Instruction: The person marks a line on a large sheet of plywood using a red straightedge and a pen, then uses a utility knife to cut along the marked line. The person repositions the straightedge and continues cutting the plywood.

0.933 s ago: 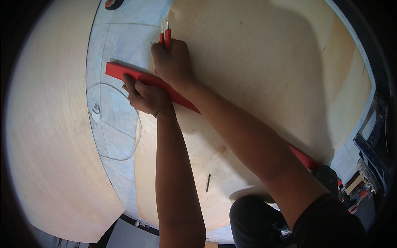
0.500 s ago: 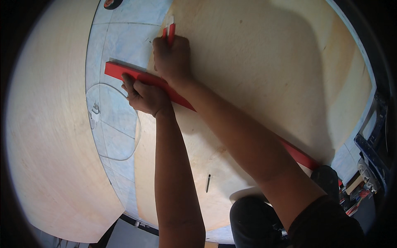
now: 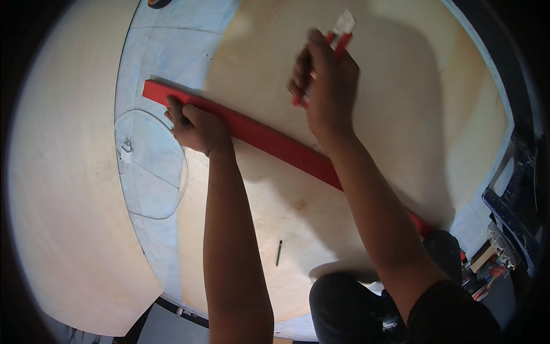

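A long red straightedge [image 3: 275, 140] lies slantwise across a pale wooden sheet [image 3: 252, 69], its far left end sticking out past the sheet's edge. My left hand [image 3: 197, 127] is closed over the straightedge near that end, thumb and fingers pressing on it. Raised above the sheet, on the far side of the straightedge, my right hand [image 3: 332, 86] grips a red-handled tool with a pale flat end [image 3: 344, 23]. Blur and my fingers hide most of the tool, so its exact kind is unclear. My right forearm crosses over the straightedge and covers part of it.
A dark pen-like stick [image 3: 279, 253] lies on the sheet between my forearms. On the left, a thin cable [image 3: 185, 172] loops over bluish tiles [image 3: 172, 49] beside another large wooden board [image 3: 69, 172]. Assorted tools [image 3: 487, 269] and a dark blue frame [image 3: 510, 215] stand at the right.
My right hand has lifted away from the straightedge's left part and moved right with the red-handled tool. My left hand stays on the straightedge; the whole view has shifted slightly.
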`<action>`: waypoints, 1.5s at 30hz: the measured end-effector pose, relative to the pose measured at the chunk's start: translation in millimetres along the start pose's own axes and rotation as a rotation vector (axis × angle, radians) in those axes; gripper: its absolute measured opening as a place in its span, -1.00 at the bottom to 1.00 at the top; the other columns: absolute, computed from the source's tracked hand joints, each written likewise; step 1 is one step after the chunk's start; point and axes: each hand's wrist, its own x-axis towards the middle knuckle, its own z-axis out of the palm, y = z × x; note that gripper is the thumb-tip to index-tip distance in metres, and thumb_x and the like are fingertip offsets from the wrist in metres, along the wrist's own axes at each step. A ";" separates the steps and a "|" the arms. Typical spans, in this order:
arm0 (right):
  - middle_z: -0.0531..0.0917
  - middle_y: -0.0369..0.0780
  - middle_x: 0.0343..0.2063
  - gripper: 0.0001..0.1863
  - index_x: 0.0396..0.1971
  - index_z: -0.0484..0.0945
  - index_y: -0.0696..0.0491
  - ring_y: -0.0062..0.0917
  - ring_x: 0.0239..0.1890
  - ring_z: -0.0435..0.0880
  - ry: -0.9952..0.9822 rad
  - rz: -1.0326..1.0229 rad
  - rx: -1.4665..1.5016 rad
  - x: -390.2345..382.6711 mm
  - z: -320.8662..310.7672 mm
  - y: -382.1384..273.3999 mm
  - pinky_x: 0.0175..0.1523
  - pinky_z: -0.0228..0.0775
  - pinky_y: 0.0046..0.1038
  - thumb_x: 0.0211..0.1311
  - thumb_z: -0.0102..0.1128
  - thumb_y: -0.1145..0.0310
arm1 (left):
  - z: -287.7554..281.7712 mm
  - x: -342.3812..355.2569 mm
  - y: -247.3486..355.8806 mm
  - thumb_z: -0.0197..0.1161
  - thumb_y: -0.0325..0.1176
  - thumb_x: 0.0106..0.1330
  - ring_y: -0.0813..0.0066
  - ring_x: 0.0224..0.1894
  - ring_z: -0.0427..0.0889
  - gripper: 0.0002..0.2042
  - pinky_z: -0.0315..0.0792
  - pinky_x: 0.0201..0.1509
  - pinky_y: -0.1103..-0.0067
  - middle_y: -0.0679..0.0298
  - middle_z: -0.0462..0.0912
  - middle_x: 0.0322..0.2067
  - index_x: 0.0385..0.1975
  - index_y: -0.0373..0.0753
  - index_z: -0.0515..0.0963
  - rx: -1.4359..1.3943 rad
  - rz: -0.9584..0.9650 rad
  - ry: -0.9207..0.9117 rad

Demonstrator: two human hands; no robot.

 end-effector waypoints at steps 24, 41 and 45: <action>0.74 -0.17 -0.19 -0.69 0.07 0.58 0.11 -0.51 -0.26 0.75 -0.370 -0.297 -1.047 -83.2 -216.3 -48.8 -0.12 0.62 -0.44 0.42 0.44 0.47 | -1.0 16.1 -33.5 0.17 -0.22 0.44 0.22 0.04 0.81 -0.51 0.58 0.20 0.42 0.12 0.82 0.00 0.29 -0.31 0.68 0.147 0.116 0.117; 0.75 -0.28 -0.37 -0.80 -0.06 0.64 0.12 -0.72 -0.42 0.68 -0.339 -0.181 -0.913 -68.6 -206.3 -49.0 -0.32 0.53 -0.57 0.41 0.47 0.49 | 4.0 3.2 3.4 0.08 -0.33 0.36 0.14 -0.19 0.69 -0.47 0.56 0.00 0.36 -0.06 0.70 -0.17 0.28 -0.44 0.64 0.201 0.094 0.118; 0.74 -0.31 -0.34 -0.80 -0.02 0.64 0.13 -0.76 -0.45 0.62 -0.320 -0.106 -0.771 -71.4 -205.5 -45.2 -0.36 0.48 -0.57 0.44 0.44 0.50 | 4.6 5.8 -7.7 0.09 -0.30 0.39 0.19 -0.18 0.72 -0.47 0.57 -0.01 0.40 -0.04 0.71 -0.14 0.29 -0.42 0.64 0.194 0.139 0.124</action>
